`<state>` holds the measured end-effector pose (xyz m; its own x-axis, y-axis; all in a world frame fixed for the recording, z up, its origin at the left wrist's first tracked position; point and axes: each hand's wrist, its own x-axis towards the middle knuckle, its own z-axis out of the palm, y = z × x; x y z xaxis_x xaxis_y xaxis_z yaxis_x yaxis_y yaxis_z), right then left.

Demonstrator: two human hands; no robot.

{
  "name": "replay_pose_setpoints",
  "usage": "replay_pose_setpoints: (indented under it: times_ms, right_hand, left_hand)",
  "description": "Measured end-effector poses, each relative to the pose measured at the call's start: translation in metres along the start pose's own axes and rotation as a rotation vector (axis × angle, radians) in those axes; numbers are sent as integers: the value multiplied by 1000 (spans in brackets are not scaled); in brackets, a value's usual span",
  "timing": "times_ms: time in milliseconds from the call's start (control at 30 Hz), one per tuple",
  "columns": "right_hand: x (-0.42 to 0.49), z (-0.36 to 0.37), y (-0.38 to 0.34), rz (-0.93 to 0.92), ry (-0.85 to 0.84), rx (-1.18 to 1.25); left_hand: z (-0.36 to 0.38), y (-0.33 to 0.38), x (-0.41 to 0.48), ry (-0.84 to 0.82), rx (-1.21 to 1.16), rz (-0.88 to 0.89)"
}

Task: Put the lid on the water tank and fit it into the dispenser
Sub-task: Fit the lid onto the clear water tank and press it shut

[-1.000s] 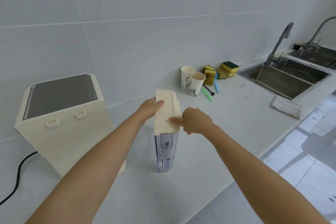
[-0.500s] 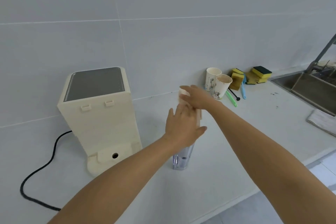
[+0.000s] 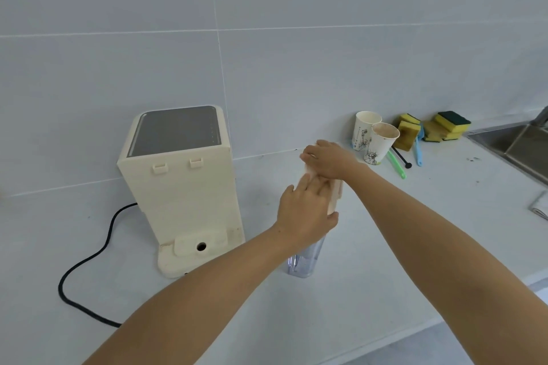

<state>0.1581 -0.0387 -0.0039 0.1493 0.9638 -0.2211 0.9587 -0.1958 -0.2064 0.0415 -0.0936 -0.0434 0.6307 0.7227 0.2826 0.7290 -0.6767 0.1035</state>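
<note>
Moved: view nearer the dispenser since half a second ago.
Hands: left hand and right hand pressed flat on lid.
Tank: upright on table.

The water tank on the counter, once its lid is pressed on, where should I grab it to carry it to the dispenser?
Probably grip the water tank by its two broad flat sides, just under the cream lid, coming from above. It stands upright, tall and narrow, so a grip high up should keep it steady. Both hands rest flat on the lid, left hand nearer, right hand farther.
</note>
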Motion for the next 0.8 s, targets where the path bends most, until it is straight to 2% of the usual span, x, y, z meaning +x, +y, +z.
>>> replay_pose_setpoints:
  times_ms: [167,333,467,533,800]
  right_hand:
    - [-7,0,11,33,76,-10]
    - [-22,3,24,54,76,-169]
    - [-37,7,34,89,95,54]
    - [-43,9,40,110,95,68]
    - [-67,22,42,60,134,-238]
  left_hand:
    - [-4,-16,-5,-54,-75,19]
    - [-13,-40,-3,-182,-52,3]
    - [-22,-55,1,-270,-102,4]
    - [-25,-62,3,-293,-146,-23]
    - [-19,-86,14,-296,-473,-156]
